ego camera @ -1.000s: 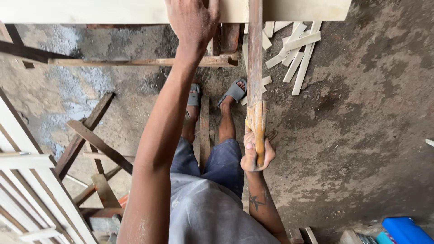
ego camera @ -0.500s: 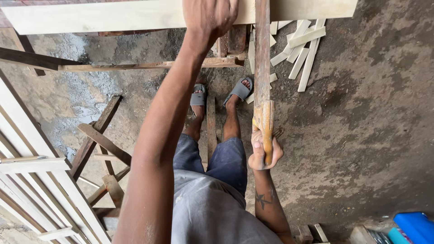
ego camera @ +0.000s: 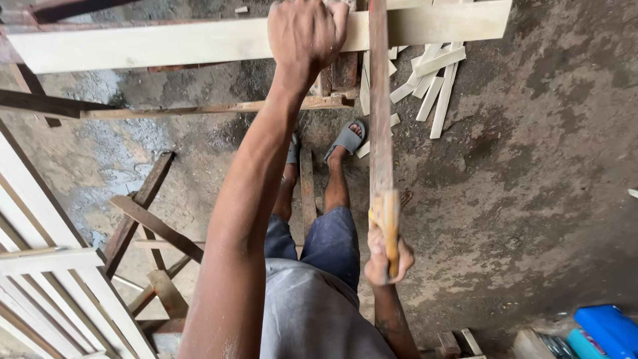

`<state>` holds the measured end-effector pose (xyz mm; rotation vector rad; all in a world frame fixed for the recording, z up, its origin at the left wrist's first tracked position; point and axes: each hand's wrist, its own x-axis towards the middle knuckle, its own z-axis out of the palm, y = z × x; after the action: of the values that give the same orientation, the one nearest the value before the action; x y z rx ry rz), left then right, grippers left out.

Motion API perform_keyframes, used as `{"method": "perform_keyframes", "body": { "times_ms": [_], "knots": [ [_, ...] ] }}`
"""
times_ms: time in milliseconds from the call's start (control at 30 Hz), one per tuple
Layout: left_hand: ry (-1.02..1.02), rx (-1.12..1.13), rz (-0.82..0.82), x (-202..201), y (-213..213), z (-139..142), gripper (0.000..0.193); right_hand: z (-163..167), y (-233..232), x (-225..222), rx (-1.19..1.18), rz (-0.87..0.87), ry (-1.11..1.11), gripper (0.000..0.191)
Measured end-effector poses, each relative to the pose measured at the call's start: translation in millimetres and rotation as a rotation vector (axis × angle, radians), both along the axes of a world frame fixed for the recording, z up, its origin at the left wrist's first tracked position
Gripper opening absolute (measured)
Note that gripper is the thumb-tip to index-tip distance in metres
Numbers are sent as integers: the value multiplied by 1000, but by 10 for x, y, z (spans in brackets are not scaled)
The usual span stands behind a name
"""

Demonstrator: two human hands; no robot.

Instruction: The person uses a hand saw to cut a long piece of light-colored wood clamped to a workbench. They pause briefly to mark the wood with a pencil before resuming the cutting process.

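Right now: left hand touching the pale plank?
Touching. The head view shows the left hand pressed flat on the pale plank, fingers curled over its far edge, no gap.
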<state>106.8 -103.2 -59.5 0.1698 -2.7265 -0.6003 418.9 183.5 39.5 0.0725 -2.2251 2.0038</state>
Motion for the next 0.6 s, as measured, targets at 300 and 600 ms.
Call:
{"method": "perform_keyframes", "body": {
  "times_ms": [300, 600],
  "knots": [
    [-302, -27, -26, 12, -20, 134, 47, -509, 153, -40, 775, -1, 684, 21],
    [-92, -65, -1, 38, 18, 188, 48, -500, -211, -653, 90, -145, 248, 30]
  ]
}}
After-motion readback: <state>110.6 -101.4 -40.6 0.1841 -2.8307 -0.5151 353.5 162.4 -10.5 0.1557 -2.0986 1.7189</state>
